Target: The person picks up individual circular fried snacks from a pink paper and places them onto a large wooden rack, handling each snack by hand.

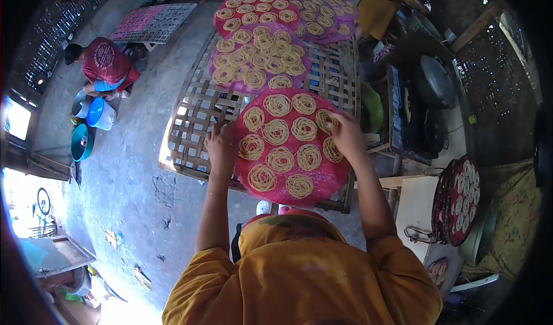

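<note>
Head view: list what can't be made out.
All in the head view:
Palm of the left hand: hidden by its back.
Yellowish coil under the right hand: partly covered by fingers.
Bamboo rack beneath the red sheet: hidden by it.
Upper-right worker: head cut off by top edge.

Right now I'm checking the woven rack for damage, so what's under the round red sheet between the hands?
The woven rack shows around the round red sheet, notably beyond the left hand. Whatever lies directly beneath the sheet is covered and can't be seen.

Noodle nest (324,121), edge seemingly behind right hand (347,135)
</note>
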A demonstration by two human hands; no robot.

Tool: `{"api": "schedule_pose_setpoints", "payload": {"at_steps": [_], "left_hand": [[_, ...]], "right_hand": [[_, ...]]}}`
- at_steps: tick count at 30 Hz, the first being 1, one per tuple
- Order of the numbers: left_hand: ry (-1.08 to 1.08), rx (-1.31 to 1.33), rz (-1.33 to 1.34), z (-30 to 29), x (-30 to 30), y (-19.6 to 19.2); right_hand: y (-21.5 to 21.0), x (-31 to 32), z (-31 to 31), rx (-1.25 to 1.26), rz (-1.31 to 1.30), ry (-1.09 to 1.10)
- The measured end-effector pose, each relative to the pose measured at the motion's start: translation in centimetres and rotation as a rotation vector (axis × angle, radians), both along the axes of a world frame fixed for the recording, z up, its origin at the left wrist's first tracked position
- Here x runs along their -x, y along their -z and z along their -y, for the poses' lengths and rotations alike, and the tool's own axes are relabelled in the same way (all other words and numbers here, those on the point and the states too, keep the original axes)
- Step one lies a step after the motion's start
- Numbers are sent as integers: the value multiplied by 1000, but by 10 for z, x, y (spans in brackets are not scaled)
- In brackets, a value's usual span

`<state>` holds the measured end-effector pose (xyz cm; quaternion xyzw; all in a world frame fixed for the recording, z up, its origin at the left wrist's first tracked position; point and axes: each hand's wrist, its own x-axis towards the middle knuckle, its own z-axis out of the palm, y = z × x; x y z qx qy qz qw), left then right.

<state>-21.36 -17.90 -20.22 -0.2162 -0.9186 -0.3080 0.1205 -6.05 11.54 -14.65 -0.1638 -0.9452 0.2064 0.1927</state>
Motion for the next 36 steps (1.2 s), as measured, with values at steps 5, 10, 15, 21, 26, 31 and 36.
{"api": "schedule_pose_setpoints", "payload": {"at_steps": [5,10,15,21,26,31,36], "left_hand": [[275,44,-31,-41,-8,-14],[297,145,-169,-60,-14,-5],[319,237,-224,-71,-16,-1],[359,191,-59,-80,-13,-10],[698,1,91,-72,-3,-35],[745,-305,491,-92,-33,-94],[934,-346,678,-113,7,-77]], "right_hand": [[13,115,38,155,-1,-485],[24,153,43,-341,143,-655],[-5,133,29,-98,204,-566],[-23,54,-18,733,110,-487],[-50,-1,-17,1018,75,-286],[-64,-8,22,904,237,-344],[-18,-16,15,657,-4,-268]]}}
